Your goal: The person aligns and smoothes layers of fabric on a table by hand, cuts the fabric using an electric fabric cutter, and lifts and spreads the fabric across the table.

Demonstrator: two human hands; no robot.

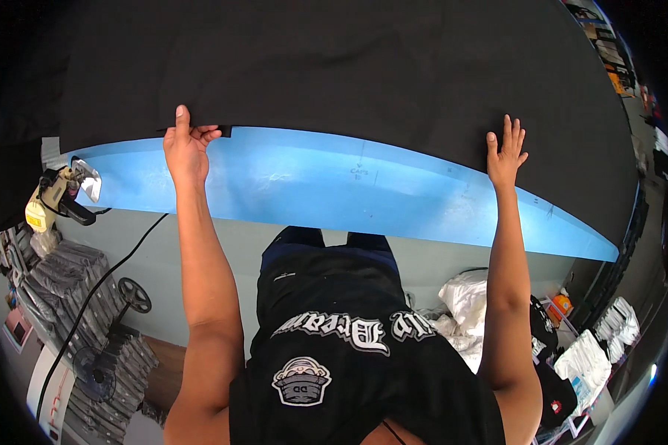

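Black fabric [349,67] lies over the blue tabletop [297,170], with its near edge running along the blue strip. My left hand [189,148] is at that edge on the left, thumb pointing forward and fingers curled on the cloth beside a small dark notch or flap. My right hand [506,152] lies spread on the fabric near its edge at the right. At the table's left end stands a cream electric cutting tool [48,200] with a black handle and metal plate.
A black cord [111,268] hangs from the left side. Below are stacked grey wrapped bundles [74,289] and a dark handwheel [133,294]. White bags [460,300] and folded garments [583,367] sit lower right. Clutter lines the far right edge.
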